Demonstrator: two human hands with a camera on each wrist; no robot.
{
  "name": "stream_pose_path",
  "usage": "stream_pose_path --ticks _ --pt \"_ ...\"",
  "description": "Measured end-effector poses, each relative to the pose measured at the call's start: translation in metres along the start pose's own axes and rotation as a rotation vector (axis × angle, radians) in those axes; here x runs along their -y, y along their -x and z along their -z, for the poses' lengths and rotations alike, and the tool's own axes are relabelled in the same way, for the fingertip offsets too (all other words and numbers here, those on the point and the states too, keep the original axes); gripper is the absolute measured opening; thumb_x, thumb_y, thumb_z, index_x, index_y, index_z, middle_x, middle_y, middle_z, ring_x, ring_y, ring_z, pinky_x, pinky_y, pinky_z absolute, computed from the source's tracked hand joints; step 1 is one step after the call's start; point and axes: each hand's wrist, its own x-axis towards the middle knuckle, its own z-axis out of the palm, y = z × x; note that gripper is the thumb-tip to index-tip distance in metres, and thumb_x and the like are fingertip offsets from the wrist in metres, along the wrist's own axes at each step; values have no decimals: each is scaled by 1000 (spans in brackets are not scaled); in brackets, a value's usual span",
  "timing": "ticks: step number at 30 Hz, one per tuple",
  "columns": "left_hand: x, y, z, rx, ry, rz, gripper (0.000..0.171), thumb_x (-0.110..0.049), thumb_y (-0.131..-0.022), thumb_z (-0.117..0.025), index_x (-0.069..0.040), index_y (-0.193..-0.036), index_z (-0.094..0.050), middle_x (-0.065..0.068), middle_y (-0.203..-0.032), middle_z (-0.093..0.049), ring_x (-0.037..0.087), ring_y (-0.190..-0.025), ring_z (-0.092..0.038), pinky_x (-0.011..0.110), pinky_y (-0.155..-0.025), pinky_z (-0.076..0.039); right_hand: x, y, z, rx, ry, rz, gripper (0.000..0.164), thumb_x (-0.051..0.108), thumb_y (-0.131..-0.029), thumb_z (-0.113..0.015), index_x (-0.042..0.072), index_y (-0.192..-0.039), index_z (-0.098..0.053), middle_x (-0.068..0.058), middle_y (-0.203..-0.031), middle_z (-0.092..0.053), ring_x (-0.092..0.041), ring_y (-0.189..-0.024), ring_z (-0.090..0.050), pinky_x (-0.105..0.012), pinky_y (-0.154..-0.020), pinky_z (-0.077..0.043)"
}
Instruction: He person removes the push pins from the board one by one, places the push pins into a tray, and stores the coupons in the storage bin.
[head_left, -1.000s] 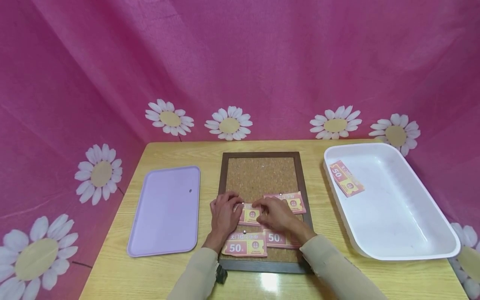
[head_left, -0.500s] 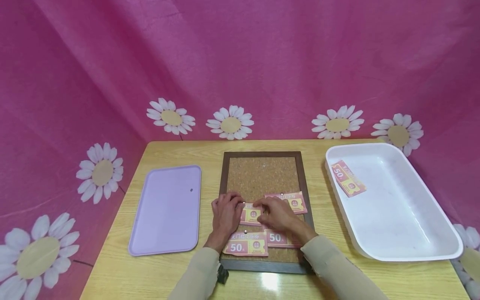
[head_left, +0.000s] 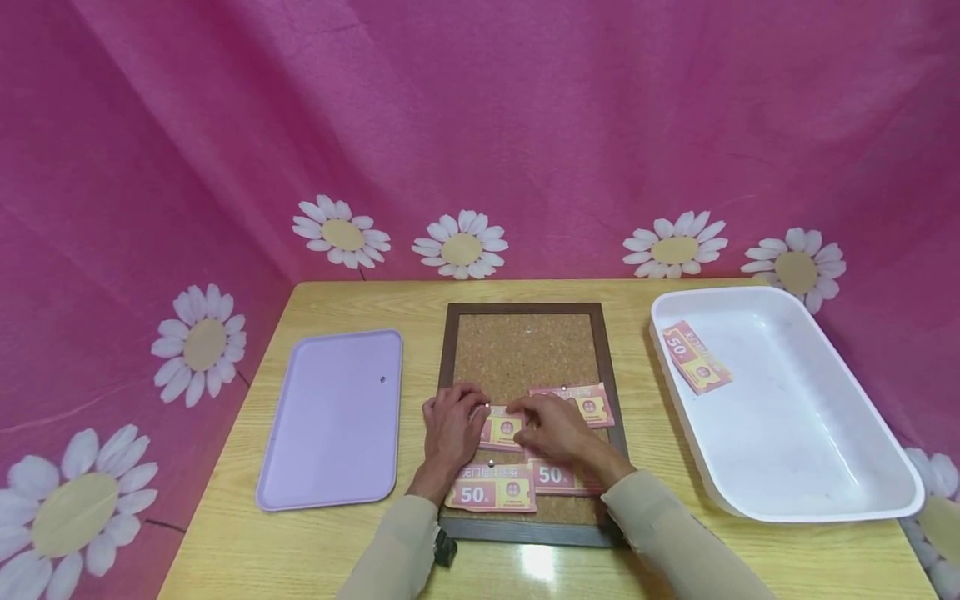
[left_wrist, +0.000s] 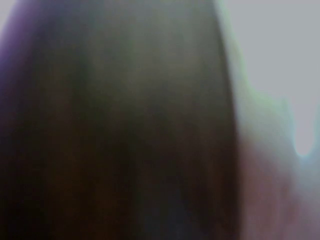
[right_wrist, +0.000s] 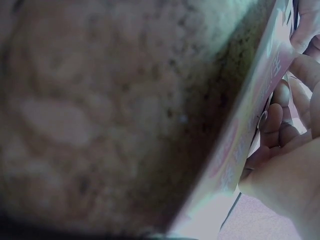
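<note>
In the head view, a pink-and-yellow coupon (head_left: pixel 501 430) lies on a framed cork board (head_left: pixel 528 346) between my two hands. My left hand (head_left: pixel 453 429) holds its left end with bent fingers, covering that part. At the coupon's right end, my right hand (head_left: pixel 557 428) grips with thumb and forefinger. A small pushpin (head_left: pixel 487 406) shows at the coupon's top edge by the left fingertips. In the right wrist view the coupon (right_wrist: pixel 227 155) appears edge-on beside the curled fingers of my right hand (right_wrist: pixel 287 145). The left wrist view is too dark and blurred to read.
Other coupons on the board lie at lower left (head_left: pixel 491 487), lower right (head_left: pixel 551 475) and upper right (head_left: pixel 588 407). A lilac tray (head_left: pixel 333 417) with a tiny dark object (head_left: pixel 383 380) stands left. A white tub (head_left: pixel 787 417) holding a coupon (head_left: pixel 697 358) stands right.
Both hands stay at the same coupon with hardly any movement. The whole head view has shifted very slightly; nothing else visibly differs.
</note>
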Motion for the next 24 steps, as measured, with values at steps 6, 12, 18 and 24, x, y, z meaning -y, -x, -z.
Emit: stream_pose_path --ticks 6,12,18,24 --pt "1 1 -2 -43 11 -11 11 -25 -88 -65 -21 -93 -74 -6 -111 -65 19 -106 -53 47 -94 -31 1 0 0 5 -7 -6 42 27 -76 -77 29 -116 -67 14 -82 -58 -8 -76 -50 -30 -71 -37" --pt "-1 0 -2 -33 12 -10 11 -25 -89 -65 -21 -92 -75 -4 -111 -66 20 -106 -53 48 -94 -30 2 1 1 10 -19 -24 42 27 -75 -78 30 -116 -68 15 -84 -59 -9 -78 -50 -31 -73 -37" --pt "-2 0 0 -23 -3 1 10 -25 -89 -65 -20 -92 -74 -4 -111 -66 20 -107 -53 47 -94 -30 4 2 1 16 -19 -29 42 28 -75 -78 32 -116 -68 17 -83 -59 -10 -79 -50 -32 -75 -36" --pt "-2 0 -1 -32 -7 2 11 -26 -90 -65 -21 -91 -74 -5 -111 -65 19 -107 -53 46 -95 -30 4 2 2 34 -24 -30 41 29 -76 -77 31 -116 -68 16 -81 -58 -10 -80 -50 -33 -76 -35"
